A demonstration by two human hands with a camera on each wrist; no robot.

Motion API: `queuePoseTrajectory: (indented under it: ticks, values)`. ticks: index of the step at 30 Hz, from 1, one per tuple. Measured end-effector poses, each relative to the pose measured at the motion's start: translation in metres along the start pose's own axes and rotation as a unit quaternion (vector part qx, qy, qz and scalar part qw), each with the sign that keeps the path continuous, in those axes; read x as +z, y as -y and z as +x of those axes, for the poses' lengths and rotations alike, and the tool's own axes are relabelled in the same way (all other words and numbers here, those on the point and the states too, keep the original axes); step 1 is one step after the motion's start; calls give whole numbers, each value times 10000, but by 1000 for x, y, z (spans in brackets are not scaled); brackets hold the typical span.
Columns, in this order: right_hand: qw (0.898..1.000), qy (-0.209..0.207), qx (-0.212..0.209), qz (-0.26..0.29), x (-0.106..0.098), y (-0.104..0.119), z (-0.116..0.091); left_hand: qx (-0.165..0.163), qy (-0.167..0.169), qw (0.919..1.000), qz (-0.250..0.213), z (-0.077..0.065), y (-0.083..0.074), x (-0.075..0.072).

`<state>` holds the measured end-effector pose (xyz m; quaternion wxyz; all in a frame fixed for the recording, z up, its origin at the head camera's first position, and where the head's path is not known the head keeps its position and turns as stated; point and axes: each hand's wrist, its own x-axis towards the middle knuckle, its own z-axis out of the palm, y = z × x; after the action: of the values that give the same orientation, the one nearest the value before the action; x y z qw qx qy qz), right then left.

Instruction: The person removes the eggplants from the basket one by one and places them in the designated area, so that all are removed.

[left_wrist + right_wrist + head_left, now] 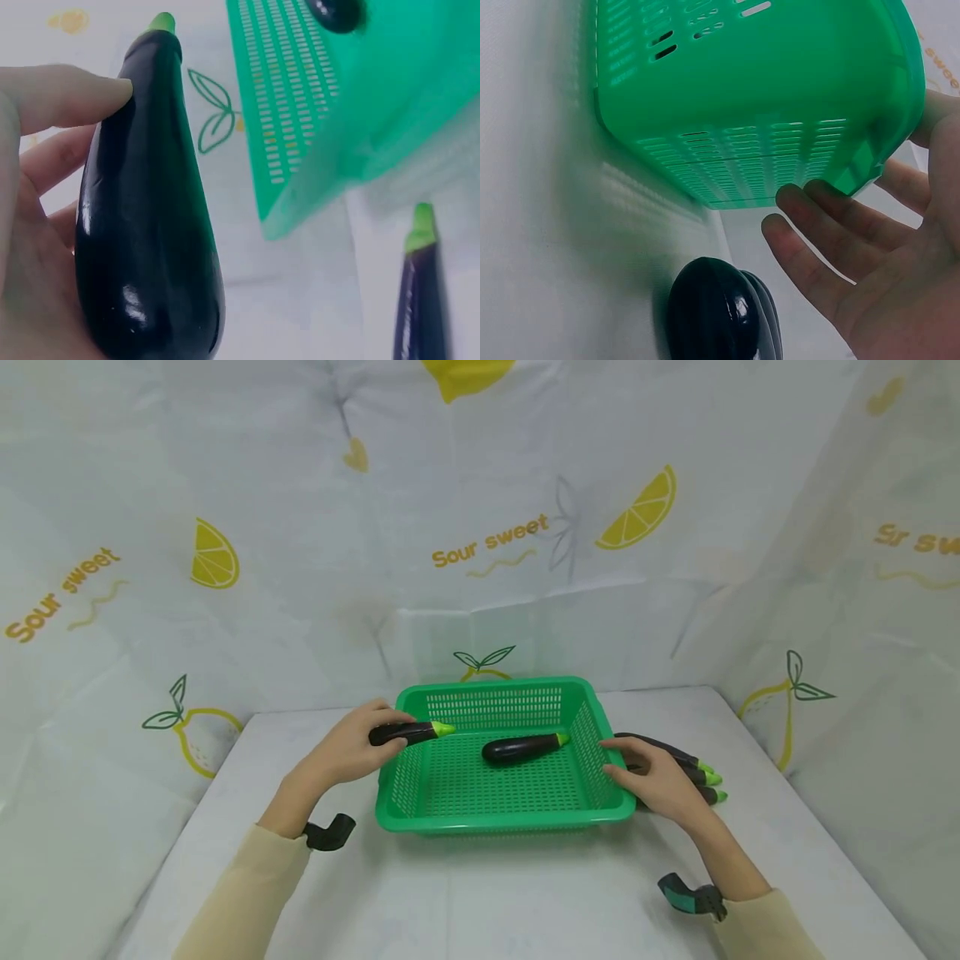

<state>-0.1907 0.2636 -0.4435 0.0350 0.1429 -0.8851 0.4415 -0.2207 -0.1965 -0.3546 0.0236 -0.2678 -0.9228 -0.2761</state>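
Observation:
My left hand (351,747) grips a glossy dark eggplant (401,732) over the left rim of a green plastic basket (510,822). Its thumb (82,97) presses the narrow part near the light green stem. A second eggplant (521,749) lies on the basket floor, stem to the right. At the right rim my right hand (660,777) holds the basket, thumb over the edge and other fingers (847,225) along the outside wall. Several more eggplants (686,756) lie beside the basket, partly hidden by that hand.
The basket stands on a white-covered table (450,893). A white cloth (315,568) printed with lemons rises behind and at both sides. Each wrist carries a black strap mount (330,833). Another eggplant (424,292) shows at the lower right in the left wrist view.

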Motion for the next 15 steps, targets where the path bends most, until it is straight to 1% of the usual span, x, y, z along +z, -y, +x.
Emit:
queuePoseTrajectory:
  ticks: [6, 10, 15]
  values:
    - [10000, -13, 36, -44, 1, -1, 2, -224, -209, 9994, -131, -18, 14, -4]
    - [10000, -31, 41, -40, 2, -1, 2, -318, -446, 9985, -74, -28, 25, -8]
    - [10000, -33, 29, -23, 1, -1, 1, -475, -622, 9969, -1, -38, 42, -11]
